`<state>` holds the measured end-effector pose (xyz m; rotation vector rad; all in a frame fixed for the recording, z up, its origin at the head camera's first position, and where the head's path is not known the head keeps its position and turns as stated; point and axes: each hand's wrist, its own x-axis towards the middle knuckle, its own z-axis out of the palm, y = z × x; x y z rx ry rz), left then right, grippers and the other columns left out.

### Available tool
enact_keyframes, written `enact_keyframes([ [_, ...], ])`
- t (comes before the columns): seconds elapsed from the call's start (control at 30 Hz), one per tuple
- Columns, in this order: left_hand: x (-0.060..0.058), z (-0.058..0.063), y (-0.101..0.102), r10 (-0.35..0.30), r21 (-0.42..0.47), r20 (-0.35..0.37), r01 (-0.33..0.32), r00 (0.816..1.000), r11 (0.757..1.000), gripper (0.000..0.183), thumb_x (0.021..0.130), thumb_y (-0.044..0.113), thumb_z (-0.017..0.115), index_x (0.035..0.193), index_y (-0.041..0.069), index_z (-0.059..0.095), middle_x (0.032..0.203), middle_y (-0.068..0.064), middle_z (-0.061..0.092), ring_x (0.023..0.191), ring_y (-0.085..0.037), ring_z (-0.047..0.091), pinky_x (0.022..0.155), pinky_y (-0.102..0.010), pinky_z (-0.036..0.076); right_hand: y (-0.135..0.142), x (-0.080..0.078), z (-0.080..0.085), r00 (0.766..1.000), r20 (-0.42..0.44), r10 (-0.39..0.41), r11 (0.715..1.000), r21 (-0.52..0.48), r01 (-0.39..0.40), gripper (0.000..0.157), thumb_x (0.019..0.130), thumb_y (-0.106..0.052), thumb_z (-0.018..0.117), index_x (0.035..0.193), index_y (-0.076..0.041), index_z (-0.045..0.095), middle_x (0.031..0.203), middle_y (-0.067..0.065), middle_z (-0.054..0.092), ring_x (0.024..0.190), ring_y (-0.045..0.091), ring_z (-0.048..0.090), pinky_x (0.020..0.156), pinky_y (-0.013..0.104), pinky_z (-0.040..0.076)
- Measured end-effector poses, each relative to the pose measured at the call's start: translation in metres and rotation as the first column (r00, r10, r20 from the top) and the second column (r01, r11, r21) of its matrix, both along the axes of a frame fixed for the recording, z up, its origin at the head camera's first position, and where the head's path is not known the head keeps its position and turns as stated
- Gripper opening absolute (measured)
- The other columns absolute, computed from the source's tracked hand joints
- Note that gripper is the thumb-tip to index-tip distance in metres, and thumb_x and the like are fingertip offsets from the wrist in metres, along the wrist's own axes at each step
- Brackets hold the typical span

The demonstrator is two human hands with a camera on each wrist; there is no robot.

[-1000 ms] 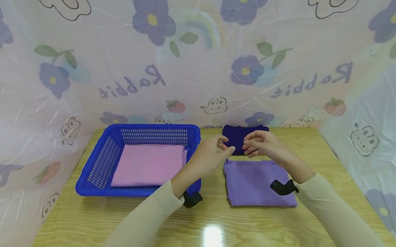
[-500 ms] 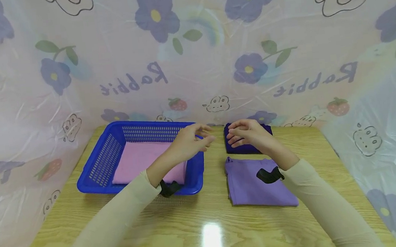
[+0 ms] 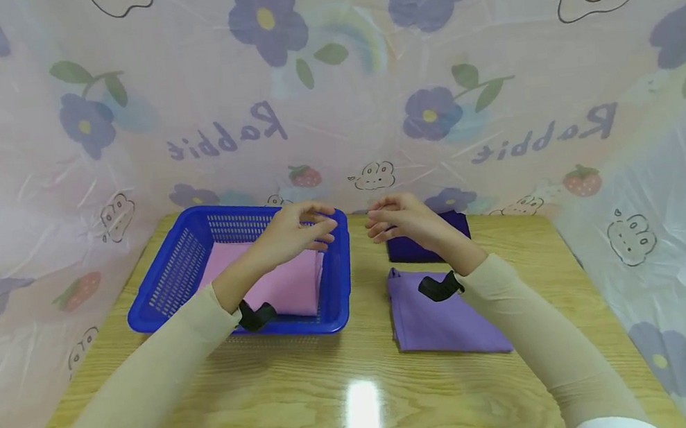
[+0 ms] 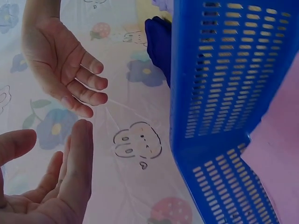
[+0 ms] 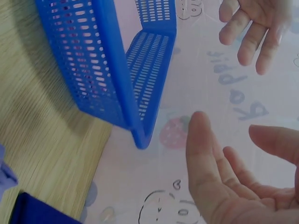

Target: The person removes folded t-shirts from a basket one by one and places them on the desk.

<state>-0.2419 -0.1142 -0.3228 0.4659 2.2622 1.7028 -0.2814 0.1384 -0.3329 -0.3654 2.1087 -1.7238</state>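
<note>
Flowery rabbit-print sheeting (image 3: 334, 128) hangs behind a wood-grain surface (image 3: 288, 404), and the blue basket (image 3: 346, 276) sits on the left half of it. Inside, the pink cloth (image 3: 284, 288) lies flat, folded into a neat rectangle, probably so it fits without bunching up. Hands are empty, fwiw: the left hand (image 3: 295, 231) is up by the basket's far right corner, fingers gently bent, thumb well apart, pinching nothing. Right hand (image 3: 403, 220) faces it across a gap, same loose curve, in front of the dark blue cloth (image 3: 411, 252). Looks like they're held high to stay off everything. Purple cloth (image 3: 442, 325) lies folded nearer the person, just beside the dark one, I'd guess so each is easy to grab separately.
</note>
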Motion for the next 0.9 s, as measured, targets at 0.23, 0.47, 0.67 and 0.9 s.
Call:
enact_keyframes([
  [0.23, -0.009, 0.004, -0.022, 0.021, -0.028, 0.007, -0.020, 1.000, 0.999, 0.039, 0.101, 0.015, 0.060, 0.136, -0.003, 0.053, 0.125, -0.023, 0.060, 0.107, -0.035, 0.066, 0.085, -0.040, 0.058, -0.027, -0.008, 0.004, 0.999, 0.035, 0.018, 1.000, 0.007, -0.018, 0.034, 0.102, -0.007, 0.055, 0.130, 0.012, 0.047, 0.112, 0.030, 0.062, 0.099, 0.043, 0.065, 0.085, 0.048, 0.057],
  [0.47, -0.019, 0.000, -0.052, 0.027, -0.074, 0.017, -0.025, 0.999, 0.997, 0.043, 0.103, 0.017, 0.058, 0.139, -0.003, 0.049, 0.131, -0.025, 0.057, 0.110, -0.035, 0.065, 0.091, -0.044, 0.055, -0.054, -0.018, 0.002, 0.995, 0.086, 0.052, 0.998, 0.018, -0.053, 0.044, 0.102, -0.007, 0.056, 0.138, 0.014, 0.040, 0.126, 0.038, 0.052, 0.114, 0.052, 0.056, 0.092, 0.052, 0.052],
  [0.67, -0.027, -0.005, -0.073, 0.045, -0.105, 0.048, -0.039, 0.998, 0.994, 0.046, 0.103, 0.019, 0.058, 0.142, -0.002, 0.046, 0.137, -0.026, 0.054, 0.115, -0.038, 0.062, 0.090, -0.040, 0.056, -0.073, -0.027, -0.003, 0.991, 0.121, 0.049, 0.997, 0.061, -0.057, 0.042, 0.102, -0.008, 0.055, 0.137, 0.012, 0.043, 0.128, 0.034, 0.052, 0.109, 0.046, 0.061, 0.093, 0.048, 0.053],
  [0.9, -0.038, -0.013, -0.091, 0.062, -0.155, 0.067, -0.051, 0.996, 0.987, 0.051, 0.103, 0.021, 0.057, 0.146, -0.003, 0.042, 0.140, -0.027, 0.051, 0.118, -0.040, 0.059, 0.094, -0.043, 0.054, -0.089, -0.035, -0.006, 0.982, 0.180, 0.054, 0.996, 0.067, -0.067, 0.042, 0.103, -0.008, 0.053, 0.138, 0.014, 0.044, 0.131, 0.034, 0.047, 0.106, 0.038, 0.062, 0.096, 0.049, 0.051],
])
